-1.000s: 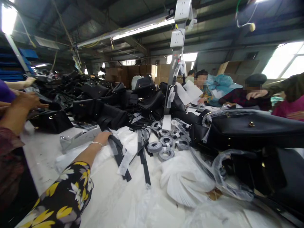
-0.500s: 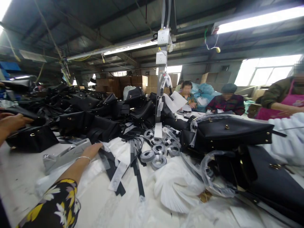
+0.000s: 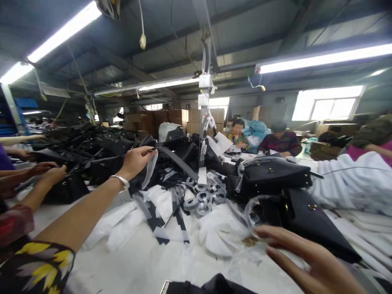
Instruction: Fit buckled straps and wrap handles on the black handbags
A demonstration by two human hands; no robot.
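My left hand, with a bracelet at the wrist, is raised over the table and pinches the end of a dark strap. The strap slants down to the right, and a strip of translucent film hangs below the fingertips. At the lower right, my right hand is open, fingers apart, above clear plastic and close to a plastic-wrapped coil. Beneath my left hand lie dark straps with pale wrapping. Coiled grey straps sit by the post.
Black handbags are heaped along the table. Fanned white sheets lie in the middle. A black piece with a silver buckle is at the front edge. A co-worker's hands work at left; other people sit opposite.
My left hand has lifted from the strap pile and moved right, now with a strap in its fingers. My right hand has come into view. The view has shifted, and more co-workers' arms show at left.
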